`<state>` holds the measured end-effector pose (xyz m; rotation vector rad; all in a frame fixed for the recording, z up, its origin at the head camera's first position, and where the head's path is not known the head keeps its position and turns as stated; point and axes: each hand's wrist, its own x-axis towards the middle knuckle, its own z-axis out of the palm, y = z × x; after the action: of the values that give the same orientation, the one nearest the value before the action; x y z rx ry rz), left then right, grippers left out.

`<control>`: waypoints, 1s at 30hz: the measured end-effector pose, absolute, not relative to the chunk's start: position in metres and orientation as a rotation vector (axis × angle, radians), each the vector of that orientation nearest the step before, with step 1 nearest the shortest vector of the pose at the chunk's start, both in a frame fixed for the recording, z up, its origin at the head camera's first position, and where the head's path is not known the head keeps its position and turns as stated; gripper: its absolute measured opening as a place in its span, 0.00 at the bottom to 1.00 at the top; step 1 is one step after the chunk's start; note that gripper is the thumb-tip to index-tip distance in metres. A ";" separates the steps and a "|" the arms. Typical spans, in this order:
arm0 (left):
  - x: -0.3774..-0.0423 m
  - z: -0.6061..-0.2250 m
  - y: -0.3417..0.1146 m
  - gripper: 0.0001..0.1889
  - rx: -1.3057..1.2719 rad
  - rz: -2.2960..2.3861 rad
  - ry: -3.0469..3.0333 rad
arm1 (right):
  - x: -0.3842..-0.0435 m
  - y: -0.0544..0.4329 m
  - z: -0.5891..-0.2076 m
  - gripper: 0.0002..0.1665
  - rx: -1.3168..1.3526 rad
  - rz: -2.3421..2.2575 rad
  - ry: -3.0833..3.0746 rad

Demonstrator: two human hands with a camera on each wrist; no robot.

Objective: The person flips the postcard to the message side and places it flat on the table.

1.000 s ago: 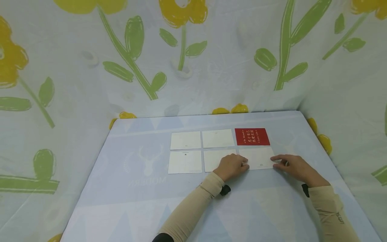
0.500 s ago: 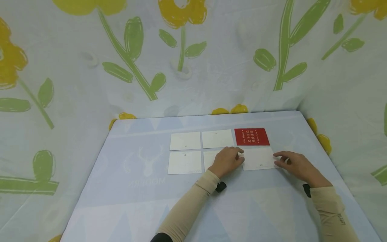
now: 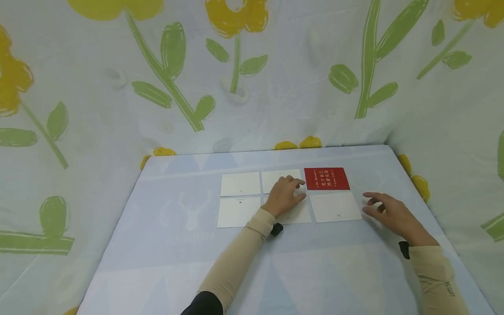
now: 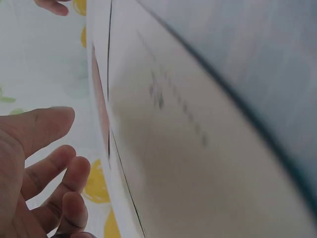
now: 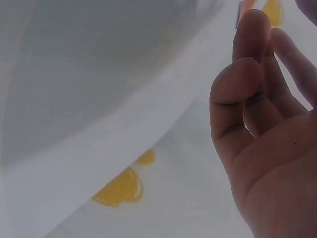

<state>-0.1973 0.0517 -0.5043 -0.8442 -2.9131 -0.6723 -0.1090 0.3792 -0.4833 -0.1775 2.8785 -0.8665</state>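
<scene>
Flat cards lie in two rows of three. A red card (image 3: 327,179) with white lettering is at the far right; below it sits a white card (image 3: 335,208). My left hand (image 3: 284,195) is over the middle column, partly hiding the upper middle card (image 3: 271,177) and the lower middle card (image 3: 295,215). In the left wrist view its loosely bent fingers (image 4: 74,173) hold nothing, apart from a printed white card (image 4: 163,173). Right of the cards, my right hand (image 3: 390,214) holds nothing; its fingers are loosely curled, thumb and fingertips near each other.
Two more white cards form the left column, the upper left card (image 3: 240,184) and the lower left card (image 3: 236,214). The pale blue table covering (image 3: 157,258) carries a deer-head print. A flower-patterned curtain (image 3: 275,109) stands behind the table and along its sides.
The left hand has moved left and away from the lower right card, onto the middle column. The right hand has drawn back rightward from that card's edge. The lower right card now lies uncovered.
</scene>
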 end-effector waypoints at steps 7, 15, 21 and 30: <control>-0.213 -0.501 0.055 0.24 -0.873 -0.564 -2.951 | -0.114 0.381 -0.484 0.37 -0.169 -0.885 2.903; -0.236 -0.494 0.060 0.31 -0.857 -0.450 -2.953 | -0.123 0.373 -0.486 0.40 -0.117 -0.896 2.876; -0.249 -0.493 0.070 0.35 -0.893 -0.462 -2.991 | -0.133 0.366 -0.491 0.41 -0.142 -0.896 2.867; -0.255 -0.490 0.086 0.38 -0.923 -0.413 -3.052 | -0.147 0.364 -0.486 0.39 -0.185 -0.868 2.874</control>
<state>-0.2548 0.0861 -0.4900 -0.9228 -3.0524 -0.4131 -0.1472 0.3641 -0.4857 -0.1850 2.8742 -0.8678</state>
